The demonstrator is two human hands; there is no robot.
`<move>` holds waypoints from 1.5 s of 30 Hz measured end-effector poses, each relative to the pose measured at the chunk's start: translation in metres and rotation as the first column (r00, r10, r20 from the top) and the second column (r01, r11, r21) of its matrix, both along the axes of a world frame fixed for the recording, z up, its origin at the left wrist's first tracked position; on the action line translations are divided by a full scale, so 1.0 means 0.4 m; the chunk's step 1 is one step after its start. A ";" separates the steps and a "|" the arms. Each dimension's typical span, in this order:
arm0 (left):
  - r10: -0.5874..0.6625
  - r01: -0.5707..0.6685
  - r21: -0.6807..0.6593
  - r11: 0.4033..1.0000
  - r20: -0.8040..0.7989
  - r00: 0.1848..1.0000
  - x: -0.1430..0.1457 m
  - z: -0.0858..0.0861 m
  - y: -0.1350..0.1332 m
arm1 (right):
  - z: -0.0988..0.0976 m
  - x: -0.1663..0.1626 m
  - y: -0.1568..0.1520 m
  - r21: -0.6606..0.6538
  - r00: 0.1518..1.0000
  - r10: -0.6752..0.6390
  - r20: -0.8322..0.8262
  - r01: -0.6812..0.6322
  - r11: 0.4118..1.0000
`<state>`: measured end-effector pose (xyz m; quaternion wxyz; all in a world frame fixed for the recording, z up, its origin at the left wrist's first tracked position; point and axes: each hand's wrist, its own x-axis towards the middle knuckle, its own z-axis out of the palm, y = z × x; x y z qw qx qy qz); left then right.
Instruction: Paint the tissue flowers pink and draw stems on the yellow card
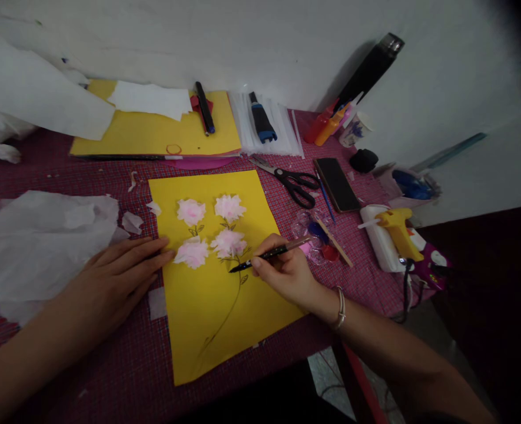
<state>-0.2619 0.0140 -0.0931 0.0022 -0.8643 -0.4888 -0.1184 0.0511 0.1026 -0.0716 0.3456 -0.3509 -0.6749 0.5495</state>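
Observation:
A yellow sheet (207, 306) lies on the red checked tablecloth, with several pink tissue flowers (227, 242) and thin drawn stems on it. My right hand (286, 272) is closed on a thin black brush (269, 254), whose tip touches the sheet beside the lower right flower. My left hand (114, 277) lies flat with its fingers stretched out, and the fingertips press the sheet's left edge. White tissue paper (35, 241) is bunched just left of that hand.
Black scissors (295, 181), a dark phone (337, 184), a clear paint palette (317, 235) and a yellow glue gun (397, 231) lie to the right. At the back are a yellow paper pad (154, 132) with a marker, paint bottles (328, 125) and a black flask (370, 66).

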 end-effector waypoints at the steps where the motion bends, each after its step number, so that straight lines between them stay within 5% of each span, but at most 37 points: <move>1: -0.004 0.004 0.002 1.000 0.003 1.000 0.000 0.000 0.001 | -0.001 0.000 0.000 0.000 1.000 -0.001 0.007 0.001 1.000; 18: 0.021 -0.021 -0.035 0.999 0.020 1.000 -0.014 -0.011 -0.008 | -0.004 0.002 0.002 0.027 0.997 -0.048 0.068 0.046 0.999; 24: 0.013 -0.012 -0.068 0.998 0.013 1.000 -0.015 -0.013 -0.008 | 0.011 0.010 0.000 -0.075 0.990 -0.143 -0.014 0.142 0.987; 32: 0.042 -0.038 -0.079 0.996 0.054 0.998 -0.011 -0.004 -0.009 | 0.017 0.007 0.008 -0.134 0.995 0.039 -0.089 -0.051 0.990; 45: 0.047 -0.042 -0.087 0.995 0.053 0.997 -0.007 -0.006 -0.007 | 0.008 -0.002 0.008 -0.154 0.998 0.061 -0.033 -0.065 0.986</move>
